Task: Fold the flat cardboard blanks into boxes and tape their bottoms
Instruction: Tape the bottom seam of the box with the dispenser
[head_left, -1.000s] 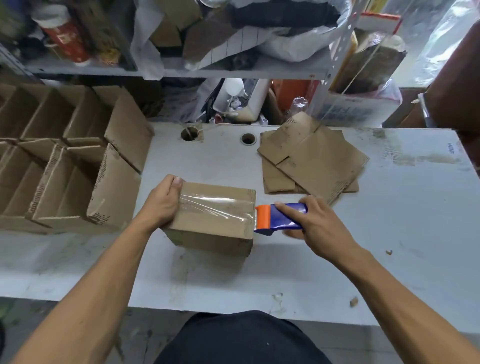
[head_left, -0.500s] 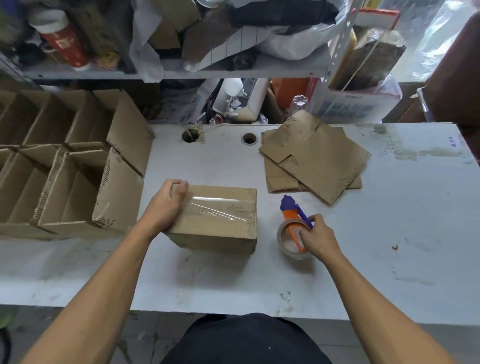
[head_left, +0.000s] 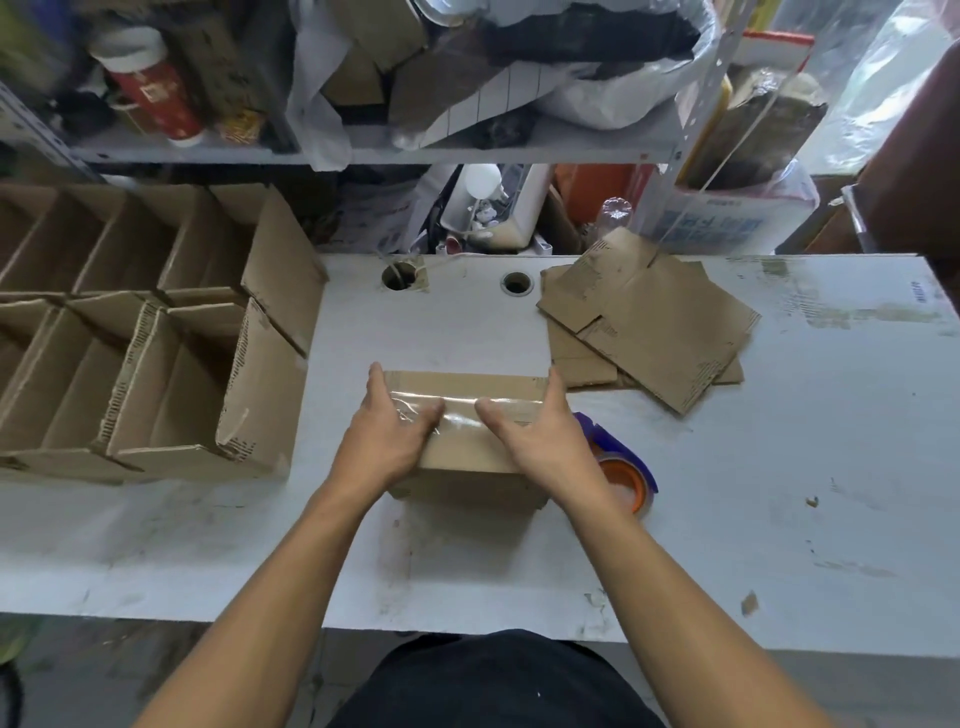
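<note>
Hands first: your left hand (head_left: 387, 431) and your right hand (head_left: 540, 436) both lie on the box (head_left: 467, 415), which stands bottom up in the middle of the surface (head_left: 779, 467), near your edge. The fingers of each hand reach over a far corner and the thumbs point to each other on the clear tape (head_left: 462, 408) that runs across the seam. So the grip of each hand is spread flat and pressing, not closed around anything.

I judge that the step now is to rub the tape down. To do it well, slide your thumbs from the middle outward to both ends, so that the wrinkles near your left thumb go flat, and press the tape ends down over the side walls too. Keep the box steady with the fingers while you do this.

Just beside your right wrist lies the tape dispenser (head_left: 621, 467), blue and orange, with nobody holding it.

Farther away on the right, the flat blanks (head_left: 660, 327) wait in a loose pile. On the left, finished boxes (head_left: 171, 353) stand open in rows, partly beyond the surface edge.

About writing: a small blue mark (head_left: 918, 292) near the far right edge of the surface is too small to read. On the shelf, the red container (head_left: 156, 93) has a label with a code square, but I cannot read the words. Blue print on the white carton (head_left: 727, 223) behind is also not readable.
</note>
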